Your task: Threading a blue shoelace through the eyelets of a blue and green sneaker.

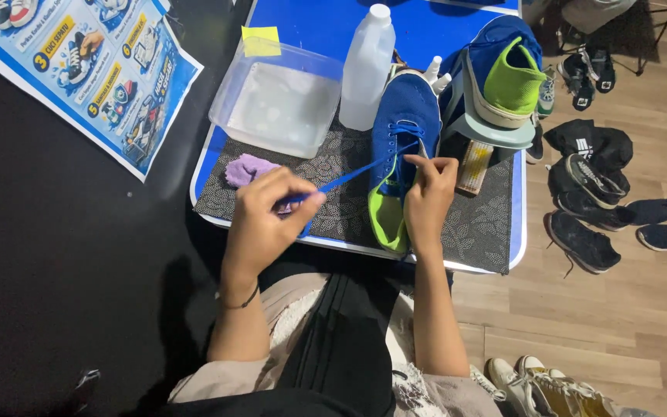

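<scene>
A blue shoe (401, 123) with a lime green lining lies on the patterned mat (480, 224), toe pointing away from me. My left hand (268, 220) pinches the end of a blue shoelace (349, 179) and holds it taut out to the left. My right hand (428, 197) rests on the shoe's opening and grips the side by the eyelets. A second blue and green shoe (503, 73) sits in a pale green bowl (496, 135) at the right.
A clear plastic tub (279, 96) of water, a white bottle (367, 66), a purple cloth (247, 168) and a brush (474, 166) are on the small blue table (426, 27). Several dark shoes (596, 208) lie on the wooden floor at right. A poster (86, 69) lies at left.
</scene>
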